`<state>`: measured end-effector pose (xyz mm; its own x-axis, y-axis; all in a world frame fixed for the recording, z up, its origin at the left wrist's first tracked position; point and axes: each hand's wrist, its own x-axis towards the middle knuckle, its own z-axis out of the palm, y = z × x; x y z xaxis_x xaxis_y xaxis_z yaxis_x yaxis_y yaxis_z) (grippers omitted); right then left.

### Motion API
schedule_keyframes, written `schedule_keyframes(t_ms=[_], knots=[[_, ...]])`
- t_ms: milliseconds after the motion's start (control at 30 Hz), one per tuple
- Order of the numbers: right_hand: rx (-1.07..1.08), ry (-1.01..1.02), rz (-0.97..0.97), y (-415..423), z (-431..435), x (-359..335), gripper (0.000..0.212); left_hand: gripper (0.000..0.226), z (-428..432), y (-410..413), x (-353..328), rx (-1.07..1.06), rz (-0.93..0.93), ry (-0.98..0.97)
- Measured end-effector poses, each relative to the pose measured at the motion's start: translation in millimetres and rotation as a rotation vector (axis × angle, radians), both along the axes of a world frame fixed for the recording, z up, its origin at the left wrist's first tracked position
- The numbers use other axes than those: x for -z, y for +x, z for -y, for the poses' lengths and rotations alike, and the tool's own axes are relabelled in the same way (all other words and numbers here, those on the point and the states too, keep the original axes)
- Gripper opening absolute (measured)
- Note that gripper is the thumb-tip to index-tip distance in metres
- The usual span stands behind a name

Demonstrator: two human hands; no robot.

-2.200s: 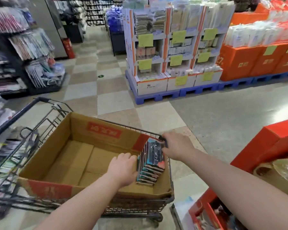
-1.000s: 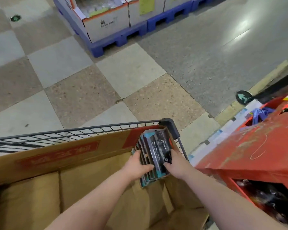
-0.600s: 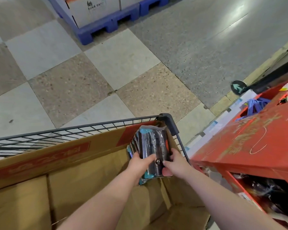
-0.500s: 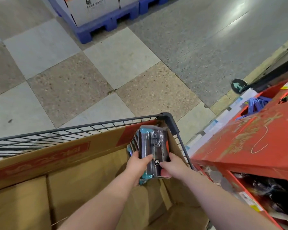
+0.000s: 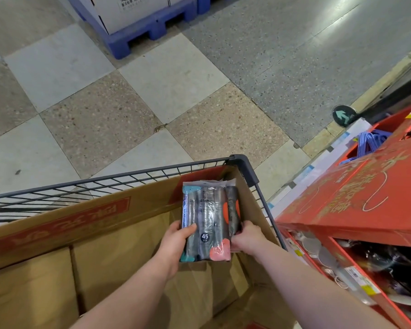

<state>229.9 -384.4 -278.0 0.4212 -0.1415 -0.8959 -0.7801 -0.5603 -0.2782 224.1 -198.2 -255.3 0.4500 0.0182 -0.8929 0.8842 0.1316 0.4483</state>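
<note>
Pinching the stack of packets [image 5: 209, 210] between left grip [image 5: 176, 243] and right grip [image 5: 247, 238], both curling round its edges, at lower centre of the frame, in the cardboard box's [image 5: 81, 224] right corner. Probably worth squeezing evenly, keeping packets squared.

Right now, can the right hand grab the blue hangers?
Probably not yet. The right hand grips the packs in the box with the left hand, and the hangers lie far off beyond the red display's top. It would need to let go first.

A blue pallet [image 5: 138, 38] stands on checkered floor [image 5: 100, 119]
</note>
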Motion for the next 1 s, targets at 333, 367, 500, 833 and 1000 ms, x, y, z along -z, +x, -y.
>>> schedule_keyframes(t_ms=[333, 367, 500, 833, 1000], knots=[[0.499, 0.337, 0.038, -25, -13, -50, 0.048, 0.027, -16, -8, -8, -0.055, 0.009, -0.034], [0.524, 0.325, 0.07, -26, -12, -56, 0.051, 0.028, -15, -8, -11, -0.067, 0.009, -0.041], [0.538, 0.294, 0.185, -31, 4, -84, 0.037, 0.026, -3, -10, -33, -0.062, 0.065, -0.052], [0.684, 0.271, 0.458, -94, 83, -153, 0.025, 0.025, 69, -33, -112, 0.099, 0.275, -0.147], [0.787, 0.266, 0.599, -166, 140, -202, 0.04, 0.038, 138, -77, -155, 0.218, 0.334, -0.24]])
